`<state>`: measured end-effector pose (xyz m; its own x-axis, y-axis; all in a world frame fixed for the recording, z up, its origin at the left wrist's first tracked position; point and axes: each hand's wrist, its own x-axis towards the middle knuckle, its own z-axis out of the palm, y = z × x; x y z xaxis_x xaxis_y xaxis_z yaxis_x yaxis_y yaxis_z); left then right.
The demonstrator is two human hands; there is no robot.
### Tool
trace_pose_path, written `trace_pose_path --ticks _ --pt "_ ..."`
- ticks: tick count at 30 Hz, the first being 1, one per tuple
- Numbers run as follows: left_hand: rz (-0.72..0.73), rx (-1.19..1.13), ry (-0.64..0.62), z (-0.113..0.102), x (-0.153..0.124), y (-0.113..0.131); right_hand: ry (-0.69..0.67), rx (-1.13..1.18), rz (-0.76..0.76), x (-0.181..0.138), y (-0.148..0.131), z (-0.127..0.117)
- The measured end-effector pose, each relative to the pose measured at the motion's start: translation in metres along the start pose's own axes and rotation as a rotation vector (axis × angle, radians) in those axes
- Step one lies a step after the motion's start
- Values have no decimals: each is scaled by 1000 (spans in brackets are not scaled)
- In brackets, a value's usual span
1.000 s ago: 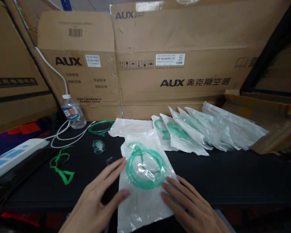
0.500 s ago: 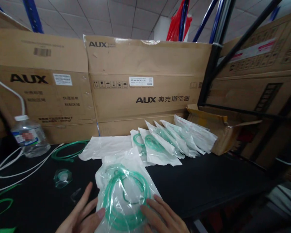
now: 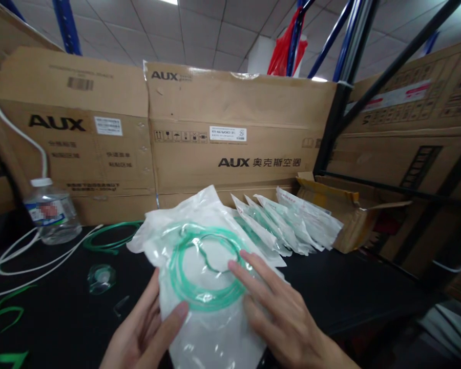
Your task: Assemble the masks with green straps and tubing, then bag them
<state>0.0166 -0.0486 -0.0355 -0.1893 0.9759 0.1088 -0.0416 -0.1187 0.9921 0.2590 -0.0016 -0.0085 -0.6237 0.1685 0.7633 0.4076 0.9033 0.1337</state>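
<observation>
A clear plastic bag (image 3: 200,241) with a coil of green tubing (image 3: 207,277) inside is lifted off the black table (image 3: 341,292). My left hand (image 3: 146,333) grips the bag's lower left edge, thumb on top. My right hand (image 3: 280,318) holds its right side, fingers stretched over the coil. Behind it, a row of several similar sealed bags (image 3: 288,220) leans against each other on the table.
Large AUX cardboard boxes (image 3: 230,143) wall the back. An open cardboard box (image 3: 349,215) lies at the right. A water bottle (image 3: 51,212), white cable (image 3: 30,261), loose green tubing (image 3: 111,241), a small clear mask piece (image 3: 101,277) and green straps (image 3: 3,333) lie at the left.
Both hands have lifted the bag with the green coil off the table and tilted it up toward me. The view has swung up and to the right.
</observation>
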Motion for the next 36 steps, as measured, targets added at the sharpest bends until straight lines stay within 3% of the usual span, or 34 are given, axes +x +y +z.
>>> trace_pose_path --ticks 4,7,9,14,17,19,25,32,34,36 --pt "103 -184 -276 47 39 43 36 -219 -11 8 46 -12" --pt "128 -143 -384 62 58 50 64 -307 97 5 95 -24" --pt "134 -29 -415 59 60 41 189 -350 292 -1 130 -35" --pt "223 448 -449 31 33 8 380 -430 582 -22 198 -55" --pt "269 601 -470 22 18 0 363 -422 733 -37 222 -54" --pt "304 624 -514 21 13 -4 259 -400 821 -46 232 -51" --pt "342 642 -551 24 9 -15 -94 -292 932 -59 234 -53" --pt "337 618 -500 14 1 -22 -136 -308 917 -50 191 -72" --pt "349 633 -488 12 -1 -24 -151 -378 810 -42 169 -76" --pt "362 655 -483 10 -5 -23 -60 -392 663 -31 145 -76"
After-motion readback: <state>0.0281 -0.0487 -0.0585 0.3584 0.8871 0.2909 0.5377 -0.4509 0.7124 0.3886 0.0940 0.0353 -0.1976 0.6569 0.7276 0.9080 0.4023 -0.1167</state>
